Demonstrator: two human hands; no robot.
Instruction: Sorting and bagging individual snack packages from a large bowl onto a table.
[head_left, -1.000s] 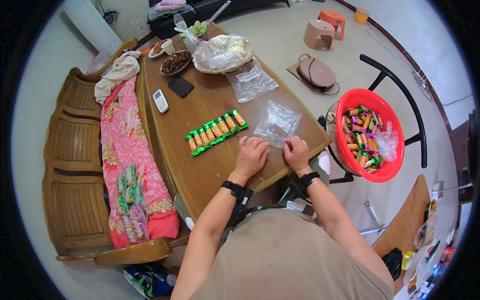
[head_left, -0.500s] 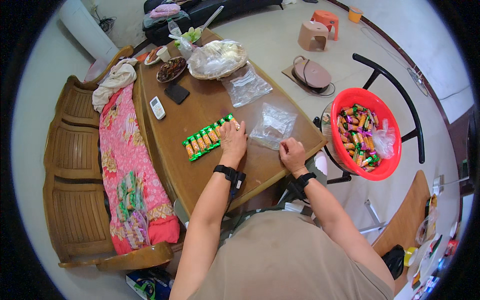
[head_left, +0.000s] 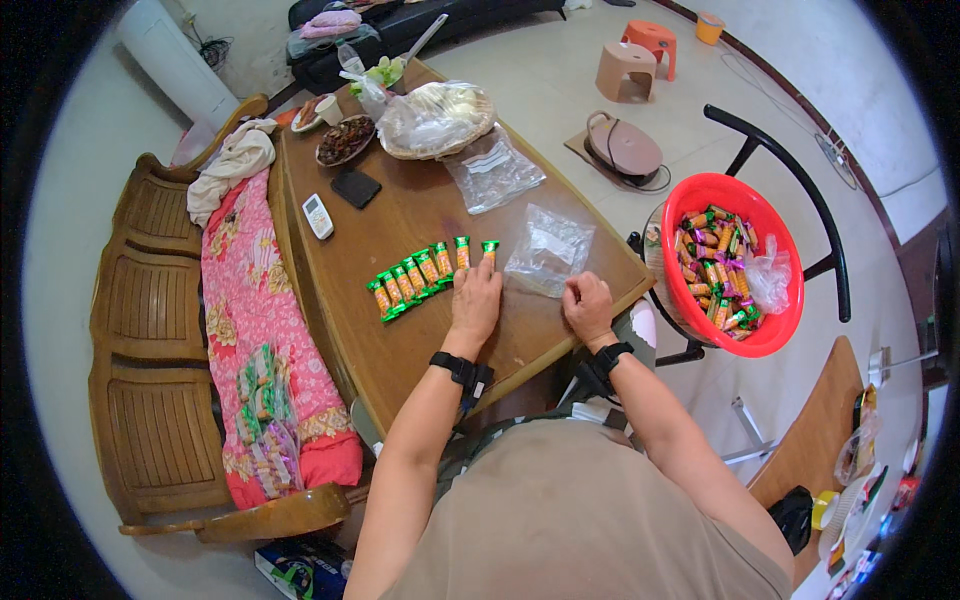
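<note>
A row of green-wrapped snack packets (head_left: 415, 273) lies flat on the brown worktop (head_left: 345, 262), running from nine o'clock of the left hand (head_left: 477, 302) round to twelve. Each packet is a slim stick whose long axis runs away from the person: those at the nine o'clock end lean their far tips toward eleven, while the two at the other end point almost straight to twelve (the last of them sits apart from its neighbour, with a strip of wood between). The left hand lies palm down over the near ends of these two, its fingers (head_left: 485, 272) stretched forward and touching them; whether they pinch either one I cannot tell, as the thumb is hidden. The right hand (head_left: 590, 302) rests at the near edge, fingers curled inward, with a clear bag (head_left: 550, 248) just beside it at eleven o'clock; a grip on that bag cannot be made out. Well beyond the left hand, a second clear bag (head_left: 492, 178) lies at twelve, a white remote (head_left: 318, 216) at ten, and a dark flat wallet-like thing (head_left: 355, 188) between ten and eleven. Between two and three o'clock of the right hand, off the worktop, stands a red tub (head_left: 735, 188) holding many wrapped sticks (head_left: 722, 268).
</note>
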